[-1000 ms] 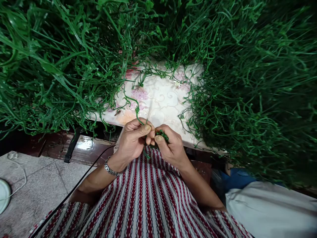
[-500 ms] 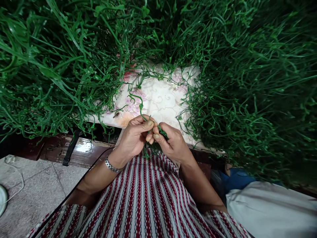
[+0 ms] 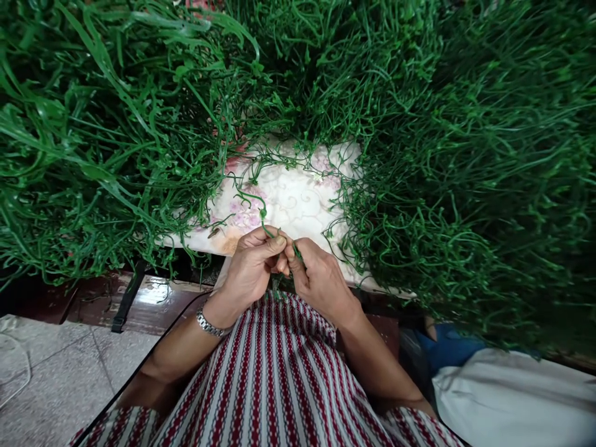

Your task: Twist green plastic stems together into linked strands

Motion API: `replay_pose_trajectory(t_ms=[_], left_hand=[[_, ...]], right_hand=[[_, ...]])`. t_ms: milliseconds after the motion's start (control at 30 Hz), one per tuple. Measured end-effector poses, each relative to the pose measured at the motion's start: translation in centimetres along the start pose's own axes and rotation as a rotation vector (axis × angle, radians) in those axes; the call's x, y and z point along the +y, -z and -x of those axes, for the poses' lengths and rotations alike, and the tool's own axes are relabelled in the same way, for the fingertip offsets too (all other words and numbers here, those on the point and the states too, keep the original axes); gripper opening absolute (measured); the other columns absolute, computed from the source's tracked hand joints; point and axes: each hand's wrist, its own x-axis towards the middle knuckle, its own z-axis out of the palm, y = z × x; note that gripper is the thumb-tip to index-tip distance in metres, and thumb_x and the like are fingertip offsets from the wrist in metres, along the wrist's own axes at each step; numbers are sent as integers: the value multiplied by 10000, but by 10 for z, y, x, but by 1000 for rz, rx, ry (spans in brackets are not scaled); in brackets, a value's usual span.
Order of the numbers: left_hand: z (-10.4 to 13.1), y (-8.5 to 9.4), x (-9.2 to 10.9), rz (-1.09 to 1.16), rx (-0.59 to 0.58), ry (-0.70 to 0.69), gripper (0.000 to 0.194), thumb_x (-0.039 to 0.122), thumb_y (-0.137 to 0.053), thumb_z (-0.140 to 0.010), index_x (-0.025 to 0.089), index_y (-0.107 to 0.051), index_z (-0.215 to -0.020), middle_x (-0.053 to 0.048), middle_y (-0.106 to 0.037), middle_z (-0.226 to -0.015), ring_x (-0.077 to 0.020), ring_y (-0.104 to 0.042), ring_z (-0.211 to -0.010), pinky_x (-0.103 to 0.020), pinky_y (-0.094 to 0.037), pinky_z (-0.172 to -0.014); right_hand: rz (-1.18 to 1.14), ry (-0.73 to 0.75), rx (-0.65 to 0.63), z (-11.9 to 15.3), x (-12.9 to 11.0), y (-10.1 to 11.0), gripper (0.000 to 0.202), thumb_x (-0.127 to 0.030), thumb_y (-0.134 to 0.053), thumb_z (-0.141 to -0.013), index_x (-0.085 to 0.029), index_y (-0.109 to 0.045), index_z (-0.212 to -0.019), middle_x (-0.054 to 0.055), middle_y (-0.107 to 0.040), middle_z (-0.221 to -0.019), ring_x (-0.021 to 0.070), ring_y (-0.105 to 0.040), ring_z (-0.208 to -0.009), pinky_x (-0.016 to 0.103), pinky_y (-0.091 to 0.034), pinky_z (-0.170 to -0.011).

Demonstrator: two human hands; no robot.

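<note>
A thin green plastic-looking plant stem (image 3: 262,213), curled at its far end, rises from between my hands over the flowered cloth. My left hand (image 3: 251,264), with a metal-band watch (image 3: 209,324) at its wrist, pinches this stem between thumb and fingers. Right beside it, my right hand (image 3: 321,273) is closed, fingertips meeting those of the left, with a bit of green stem showing at its thumb and forefinger. More green strands hang below the hands, partly hidden by them.
Large heaps of green stems lie on the left (image 3: 93,155) and right (image 3: 442,186). Between them shows a white flowered cloth (image 3: 298,205) on the table. A black strap (image 3: 128,298) hangs over a brown wooden edge at left. White fabric (image 3: 512,397) lies at lower right.
My right hand's fingers have drawn in closer to the left fingertips, its thumb now pointing more upward. The left hand keeps its pinch on the stem. The view has shifted slightly.
</note>
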Motion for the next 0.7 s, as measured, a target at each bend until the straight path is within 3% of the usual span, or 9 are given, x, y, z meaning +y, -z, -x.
replay_pose_trajectory(t_ms=[100,233,333,533,700], left_hand=[[-2,1,0,21,0,39,147,207,-677,-678,129,-554,-658,23,-578,-517,-43,-439,-346,-156,-376,-348],[-1,5,0,127,-74,173,166,172,-688,-636,127,-528,-638,40,-530,-465,-12,-316,-278,-124,-285,-267],[3,3,0,193,-97,176,175,160,-686,-617,124,-516,-625,35,-534,-497,0,-296,-284,-110,-265,-252],[8,-8,0,209,-86,65,182,198,-677,-638,130,-516,-589,54,-449,-449,7,-238,-294,-98,-247,-250],[8,-10,8,248,-52,-27,191,203,-674,-663,145,-507,-589,69,-353,-437,-12,-243,-322,-112,-258,-275]], right_hand=[[-51,43,-51,-2,3,5,215,-246,-380,-901,-177,-461,-714,13,-503,-658,121,-449,-611,248,-352,-609],[-463,98,-227,-5,14,11,330,-394,-455,-866,-159,-487,-637,-13,-456,-590,97,-408,-548,224,-322,-527],[-757,92,-259,-5,22,5,385,-460,-515,-820,-153,-477,-590,-33,-392,-544,79,-363,-493,220,-280,-477],[-1061,-19,-6,1,20,-22,314,-442,-589,-765,-162,-512,-646,-20,-446,-576,88,-391,-494,233,-302,-479],[-1221,-48,125,4,9,-24,359,-479,-588,-744,-185,-462,-581,-38,-372,-526,89,-348,-449,246,-297,-455]])
